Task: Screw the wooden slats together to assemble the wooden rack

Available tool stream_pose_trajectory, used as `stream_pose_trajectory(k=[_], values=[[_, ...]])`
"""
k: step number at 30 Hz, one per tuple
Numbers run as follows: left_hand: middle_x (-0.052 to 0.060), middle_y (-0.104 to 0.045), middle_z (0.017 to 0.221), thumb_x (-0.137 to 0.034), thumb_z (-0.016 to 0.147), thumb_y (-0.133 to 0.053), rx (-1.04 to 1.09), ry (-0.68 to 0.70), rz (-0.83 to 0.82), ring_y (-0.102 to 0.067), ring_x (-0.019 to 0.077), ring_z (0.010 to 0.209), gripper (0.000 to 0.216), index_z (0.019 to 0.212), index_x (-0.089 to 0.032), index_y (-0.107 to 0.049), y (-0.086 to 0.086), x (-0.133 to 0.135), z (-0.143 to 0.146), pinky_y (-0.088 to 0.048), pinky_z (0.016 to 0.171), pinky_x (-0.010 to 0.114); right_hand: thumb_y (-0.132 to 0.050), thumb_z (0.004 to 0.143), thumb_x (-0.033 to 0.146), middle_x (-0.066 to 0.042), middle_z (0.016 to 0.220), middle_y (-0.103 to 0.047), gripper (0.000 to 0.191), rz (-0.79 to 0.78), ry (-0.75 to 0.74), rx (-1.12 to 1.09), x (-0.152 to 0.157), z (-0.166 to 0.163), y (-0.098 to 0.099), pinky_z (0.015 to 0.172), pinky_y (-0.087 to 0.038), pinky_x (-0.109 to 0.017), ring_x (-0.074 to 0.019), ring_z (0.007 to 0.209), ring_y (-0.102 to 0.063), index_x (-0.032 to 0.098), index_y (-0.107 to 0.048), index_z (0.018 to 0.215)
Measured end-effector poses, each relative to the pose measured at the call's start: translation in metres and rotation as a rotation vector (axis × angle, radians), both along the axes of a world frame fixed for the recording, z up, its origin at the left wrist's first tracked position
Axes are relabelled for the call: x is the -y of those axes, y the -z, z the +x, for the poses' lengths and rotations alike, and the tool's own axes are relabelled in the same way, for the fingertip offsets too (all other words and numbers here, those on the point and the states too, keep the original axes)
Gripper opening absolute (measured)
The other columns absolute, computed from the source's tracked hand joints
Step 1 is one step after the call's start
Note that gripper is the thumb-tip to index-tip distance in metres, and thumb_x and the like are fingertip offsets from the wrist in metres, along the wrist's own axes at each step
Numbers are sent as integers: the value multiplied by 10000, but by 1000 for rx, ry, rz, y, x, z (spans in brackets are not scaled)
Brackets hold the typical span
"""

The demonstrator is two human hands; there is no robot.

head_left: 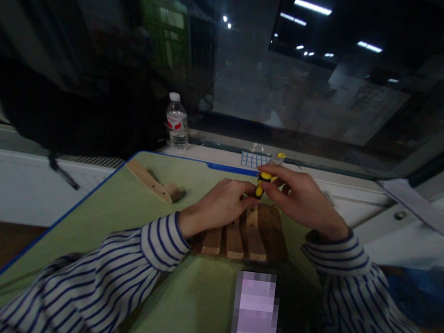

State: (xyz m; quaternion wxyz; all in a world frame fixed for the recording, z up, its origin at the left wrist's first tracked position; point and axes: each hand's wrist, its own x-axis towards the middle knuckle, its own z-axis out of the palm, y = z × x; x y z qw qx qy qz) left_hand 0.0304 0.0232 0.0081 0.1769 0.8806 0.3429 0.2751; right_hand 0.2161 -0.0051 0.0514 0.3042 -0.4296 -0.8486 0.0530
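A yellow and black screwdriver (261, 186) stands nearly upright over a small wooden piece. My right hand (300, 199) grips the top of its handle between thumb and fingers. Lower down, the thumb and forefinger of my left hand (220, 203) are closed round the screwdriver, close above the wood. Beneath both hands are several pale wooden slats (256, 239) with dark holes, lying side by side on a darker wooden board (278, 232). The screwdriver's tip and whatever it touches are hidden by my fingers.
A loose wooden part (150, 182) with a rounded end lies at the table's (93, 242) far left. Behind, a water bottle (177, 124) and a blue-gridded sheet (252, 160) rest on the windowsill. A pixelated block (256, 320) covers the near side.
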Motion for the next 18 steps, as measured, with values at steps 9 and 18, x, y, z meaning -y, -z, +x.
stream_pose_trajectory(k=[9, 18], values=[[52, -719, 910, -296, 858, -582, 15, -21, -57, -644, 180, 797, 201, 968, -166, -689, -3, 0, 0, -441, 660, 261, -564, 870, 215, -31, 1056, -692, 262, 17, 2, 3, -2, 0, 0, 640, -486, -232, -119, 768, -645, 189, -600, 1128], [53, -719, 902, -370, 850, -604, 5, -55, -10, -641, 182, 784, 238, 935, -166, -691, -1, 1, 0, -431, 648, 260, -573, 883, 300, -43, 1046, -692, 223, 28, 33, 24, -1, 0, 0, 652, -481, -254, -147, 795, -654, 196, -612, 1077]])
